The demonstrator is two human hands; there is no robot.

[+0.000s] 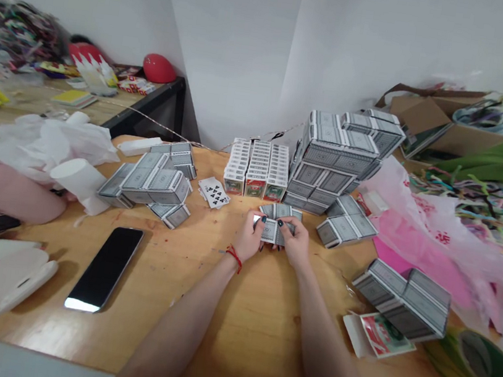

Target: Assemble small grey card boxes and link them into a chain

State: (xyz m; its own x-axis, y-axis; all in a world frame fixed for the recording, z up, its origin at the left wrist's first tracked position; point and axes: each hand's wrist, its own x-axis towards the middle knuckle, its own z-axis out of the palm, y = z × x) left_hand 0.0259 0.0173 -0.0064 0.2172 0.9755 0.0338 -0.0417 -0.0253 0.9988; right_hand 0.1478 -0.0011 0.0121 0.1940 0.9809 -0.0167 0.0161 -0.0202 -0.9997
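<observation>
Both hands meet over the middle of the table (257,314). My left hand (250,236) is closed on the left end of some grey-patterned playing cards (270,231), its thumb on top. At their right end my right hand (295,242) pinches the same cards. More grey-backed cards (282,210) show just beyond my fingers; whether they touch the held ones I cannot tell. A few face-up playing cards (214,193) lie to the left. Behind the hands stand three rows of boxed card decks (258,168).
A tall stack of grey card blocks (331,156) rises at the back right, with a smaller pile (150,177) at left. A phone (104,269) lies front left. An opened card box (383,337) and a tape roll (484,365) sit at right.
</observation>
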